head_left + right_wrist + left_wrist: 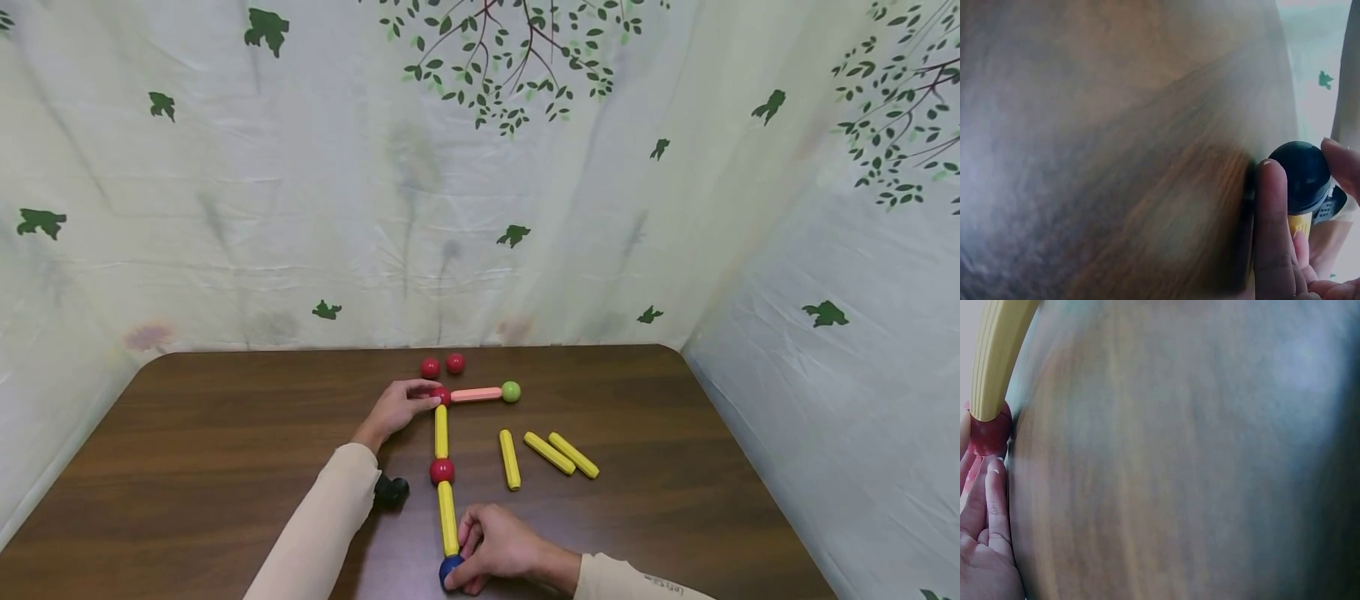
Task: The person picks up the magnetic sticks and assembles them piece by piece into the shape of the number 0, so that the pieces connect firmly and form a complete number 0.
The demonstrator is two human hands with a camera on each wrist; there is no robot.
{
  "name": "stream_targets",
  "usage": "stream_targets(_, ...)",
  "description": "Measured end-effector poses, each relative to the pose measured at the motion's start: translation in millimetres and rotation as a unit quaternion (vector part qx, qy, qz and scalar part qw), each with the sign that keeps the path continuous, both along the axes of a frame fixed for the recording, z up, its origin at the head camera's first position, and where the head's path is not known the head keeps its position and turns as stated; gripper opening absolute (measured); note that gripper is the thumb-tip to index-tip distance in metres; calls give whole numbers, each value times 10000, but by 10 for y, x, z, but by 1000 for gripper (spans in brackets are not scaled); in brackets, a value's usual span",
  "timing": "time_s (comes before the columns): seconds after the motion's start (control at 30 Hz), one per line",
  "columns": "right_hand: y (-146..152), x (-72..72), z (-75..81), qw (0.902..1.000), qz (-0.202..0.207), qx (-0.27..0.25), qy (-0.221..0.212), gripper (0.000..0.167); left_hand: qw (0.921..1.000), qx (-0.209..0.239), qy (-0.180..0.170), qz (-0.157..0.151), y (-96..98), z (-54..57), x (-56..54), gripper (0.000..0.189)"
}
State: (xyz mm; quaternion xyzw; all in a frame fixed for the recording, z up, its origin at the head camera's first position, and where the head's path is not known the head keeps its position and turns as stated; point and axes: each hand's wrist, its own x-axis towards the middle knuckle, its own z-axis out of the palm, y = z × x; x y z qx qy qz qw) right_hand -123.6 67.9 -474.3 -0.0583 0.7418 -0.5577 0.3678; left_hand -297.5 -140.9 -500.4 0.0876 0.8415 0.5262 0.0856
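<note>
My left hand (400, 410) pinches a red ball (441, 395) at the far corner of a joined chain of sticks and balls. From that ball a pink stick (477, 394) runs right to a green ball (511, 392). A yellow stick (441, 432) comes toward me to a second red ball (442, 471), then another yellow stick (447, 518) leads to a blue ball (450, 570). My right hand (498, 543) holds the blue ball between thumb and fingers. In the right wrist view that ball (1299, 177) looks dark, with the yellow stick (1299, 223) behind it.
Three loose yellow sticks, one of them nearest the chain (510, 460), lie on the brown table (225, 442) to its right. Two loose red balls (442, 365) sit near the table's back edge. A printed curtain (300, 192) hangs behind the table and along the right side.
</note>
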Motion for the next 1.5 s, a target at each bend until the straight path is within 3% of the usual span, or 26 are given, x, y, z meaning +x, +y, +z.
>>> stream_targets(0.2,8,-1,0,9997,80,168,180,31,9997,75,219,-107,-6,34,28,33)
stream_targets(0.43,45,-42,3,9989,362,195,240,32,10000,49,-52,36,24,38,-1,32)
stream_targets(0.73,55,-30,32,9992,218,178,284,33,9999,-84,100,-30,44,57,-25,31)
stream_targets(1.03,129,-76,45,9982,201,-298,477,30,10000,-36,71,4,46,58,-31,31)
stream_targets(1.13,199,-141,65,9963,125,-365,763,29,10000,-52,54,8,37,49,-28,32)
stream_targets(1.27,337,-301,88,9893,-207,71,1441,30,9999,-99,15,40,24,37,-17,32)
stream_targets(1.5,542,-570,42,9610,-963,1011,2388,36,9998,-133,-142,65,18,25,2,32)
